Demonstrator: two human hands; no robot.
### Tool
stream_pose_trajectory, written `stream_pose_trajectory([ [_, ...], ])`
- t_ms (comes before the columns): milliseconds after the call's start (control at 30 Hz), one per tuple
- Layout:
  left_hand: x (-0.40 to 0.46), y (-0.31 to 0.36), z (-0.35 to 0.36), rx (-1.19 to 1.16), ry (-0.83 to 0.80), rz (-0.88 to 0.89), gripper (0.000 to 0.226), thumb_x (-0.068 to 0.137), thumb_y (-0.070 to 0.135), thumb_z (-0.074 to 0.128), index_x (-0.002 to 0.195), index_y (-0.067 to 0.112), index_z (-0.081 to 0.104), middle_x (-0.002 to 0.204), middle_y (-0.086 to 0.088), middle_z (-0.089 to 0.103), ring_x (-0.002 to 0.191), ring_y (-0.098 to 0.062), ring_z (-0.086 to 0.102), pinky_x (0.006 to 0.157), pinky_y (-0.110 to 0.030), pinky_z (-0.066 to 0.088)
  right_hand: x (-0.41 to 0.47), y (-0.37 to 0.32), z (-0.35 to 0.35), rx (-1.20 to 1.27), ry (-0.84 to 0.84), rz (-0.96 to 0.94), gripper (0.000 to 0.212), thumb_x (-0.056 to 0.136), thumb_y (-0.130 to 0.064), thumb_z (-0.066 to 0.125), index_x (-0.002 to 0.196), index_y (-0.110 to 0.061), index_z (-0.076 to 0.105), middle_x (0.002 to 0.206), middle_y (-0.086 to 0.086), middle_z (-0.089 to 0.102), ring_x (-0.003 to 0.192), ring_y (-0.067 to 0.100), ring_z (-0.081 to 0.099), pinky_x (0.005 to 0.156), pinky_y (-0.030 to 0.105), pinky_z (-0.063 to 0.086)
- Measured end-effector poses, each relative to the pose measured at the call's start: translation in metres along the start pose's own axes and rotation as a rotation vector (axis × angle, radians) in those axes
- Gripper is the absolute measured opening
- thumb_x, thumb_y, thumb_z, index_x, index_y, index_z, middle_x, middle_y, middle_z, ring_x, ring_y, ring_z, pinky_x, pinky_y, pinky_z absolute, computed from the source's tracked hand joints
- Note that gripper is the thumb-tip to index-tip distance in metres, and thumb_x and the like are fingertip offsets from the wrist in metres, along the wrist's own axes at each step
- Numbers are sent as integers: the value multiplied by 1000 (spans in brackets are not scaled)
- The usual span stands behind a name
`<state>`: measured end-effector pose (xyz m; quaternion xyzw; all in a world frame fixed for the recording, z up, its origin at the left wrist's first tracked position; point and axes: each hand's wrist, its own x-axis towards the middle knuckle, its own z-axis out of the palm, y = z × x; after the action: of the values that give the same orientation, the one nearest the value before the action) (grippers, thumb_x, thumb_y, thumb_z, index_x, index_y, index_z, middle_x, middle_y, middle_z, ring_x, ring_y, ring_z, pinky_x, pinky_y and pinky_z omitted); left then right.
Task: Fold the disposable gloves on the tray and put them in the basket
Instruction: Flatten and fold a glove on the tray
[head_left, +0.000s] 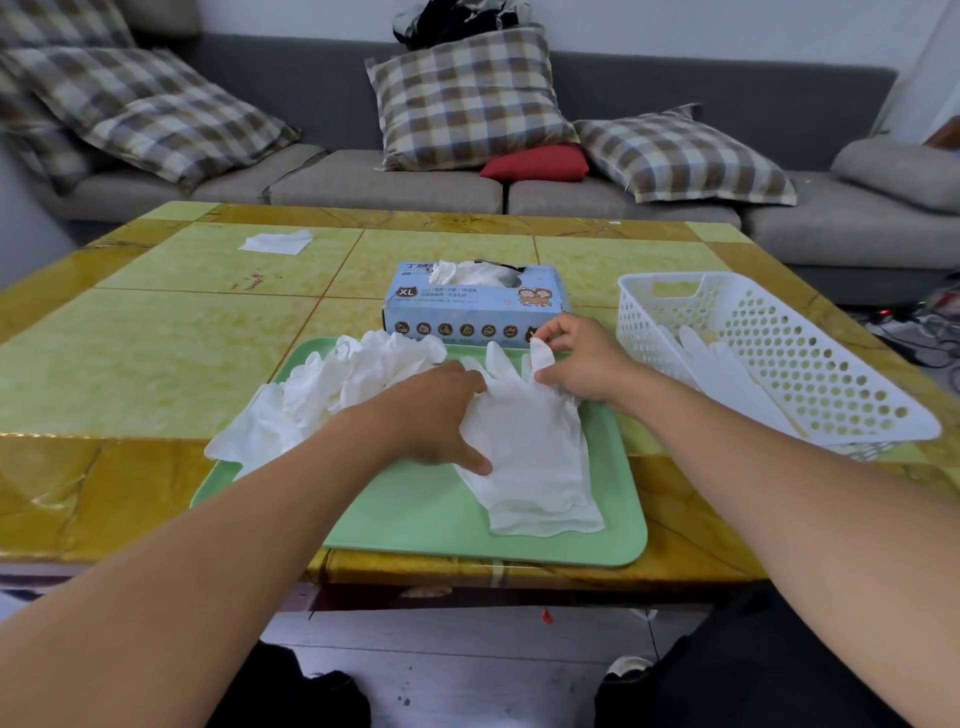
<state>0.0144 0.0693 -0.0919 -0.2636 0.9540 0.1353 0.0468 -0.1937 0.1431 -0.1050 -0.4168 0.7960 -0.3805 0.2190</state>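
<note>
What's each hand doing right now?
Left hand: open, pressing the glove on the tray.
Right hand: pinching that glove's finger.

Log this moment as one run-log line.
stage: flattening glove on green tray | left hand: presses glove | right hand: pinches glove finger | glove pile: unfolded | basket: holds gloves

One tray (415, 525), one basket (779, 332), five cushions (467, 98).

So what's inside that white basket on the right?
The white basket holds white gloves lying lengthwise along its bottom. Its near wall hides their lower ends, so I cannot count them.
</note>
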Motion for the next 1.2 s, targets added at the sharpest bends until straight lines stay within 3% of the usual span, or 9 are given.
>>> stream_pose_trajectory([
  [133,-5,5,-4,95,32,-17,109,63,64,84,147,16,34,139,-3,39,127,-25,43,107,-45,43,0,3,-12,-196,146,-13,34,86,2,66,118,-8,61,115,12,64,92,29,64,80,39,54],
  [233,-12,15,-8,83,105,11,107,62,69,82,144,19,35,135,-2,37,124,-24,41,104,-42,44,0,9,-15,-484,119,79,34,86,-3,73,120,0,66,119,16,67,107,33,66,93,41,56],
  [433,-20,36,4,83,-74,104,76,65,72,78,122,29,53,109,9,44,109,-19,52,92,-35,46,1,9,-10,-537,133,148,24,81,-6,81,102,-4,70,101,12,70,89,28,67,73,32,55],
  [567,-19,38,9,96,-85,105,74,65,73,77,118,28,52,112,9,50,104,-18,52,90,-38,47,1,6,-11,-491,130,73,6,83,-3,72,86,-8,74,91,7,72,85,25,69,79,37,60],
  [767,-18,36,11,74,-93,111,76,65,74,76,119,26,50,115,8,55,102,-18,55,89,-39,49,4,6,-2,-444,93,-6,17,87,-6,62,72,-11,69,84,5,70,78,23,65,73,37,58],
  [833,-17,36,11,65,-97,107,78,65,75,76,119,25,50,114,8,54,101,-18,54,87,-38,49,9,4,-1,-392,115,44,31,90,-16,58,60,-11,53,63,5,56,57,22,53,51,31,44],
  [933,-16,35,11,13,-98,94,73,70,74,73,117,23,51,110,6,55,98,-18,54,85,-36,48,12,0,0,-294,169,122,41,88,-32,70,62,-19,42,62,-2,46,53,16,46,45,27,29],
  [1100,-12,28,11,-21,-100,122,56,83,64,68,117,22,54,103,8,52,95,-17,54,84,-35,48,20,2,5,-270,209,55,10,82,-22,81,77,-18,73,89,1,72,84,19,67,73,32,56],
  [1200,-11,25,10,-22,-120,136,55,81,57,75,119,24,54,107,7,55,96,-17,54,83,-34,47,17,3,8,-270,144,0,18,81,-10,79,67,-20,72,81,-3,74,84,14,69,78,31,58],
])
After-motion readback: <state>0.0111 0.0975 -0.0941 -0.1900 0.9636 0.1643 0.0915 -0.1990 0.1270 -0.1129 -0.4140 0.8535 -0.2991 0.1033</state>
